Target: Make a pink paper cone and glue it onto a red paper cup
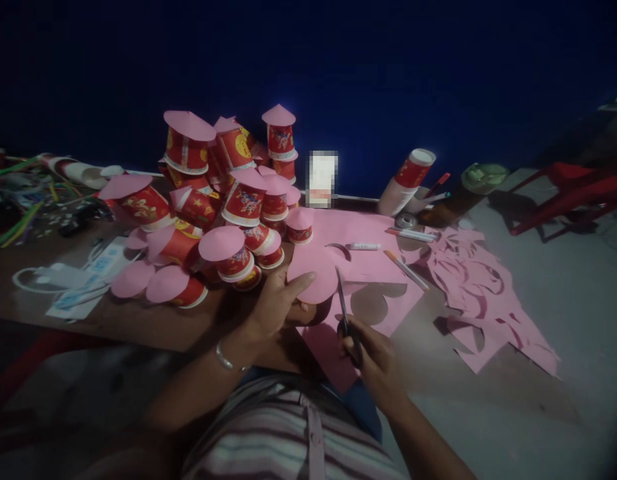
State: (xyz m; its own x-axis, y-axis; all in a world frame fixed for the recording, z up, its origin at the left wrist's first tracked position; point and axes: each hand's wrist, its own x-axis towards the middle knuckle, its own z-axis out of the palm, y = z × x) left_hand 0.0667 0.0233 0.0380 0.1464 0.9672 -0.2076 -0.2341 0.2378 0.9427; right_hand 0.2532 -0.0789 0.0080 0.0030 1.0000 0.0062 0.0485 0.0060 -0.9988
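My left hand (276, 303) grips a rounded piece of pink paper (316, 270), thumb on top and fingers beneath. In my right hand (373, 357) is a pair of dark scissors (344, 300), their blades pointing away from me at the right edge of that piece. A thin curved strip of pink paper curls up just beyond the blade tips. Under the hands lie larger pink sheets (356, 223), one with a rounded hole cut in it. Left of my left hand stands a pile of red paper cups (237, 261) topped with pink paper cones (221, 243).
A white marker (364, 247) and several pens lie on the sheets. Pink offcuts (476, 287) spread to the right, near stacked cups (407, 177) and a roll of tape (406, 221). A white power strip (63, 275) lies left. A red stool (568, 193) stands at far right.
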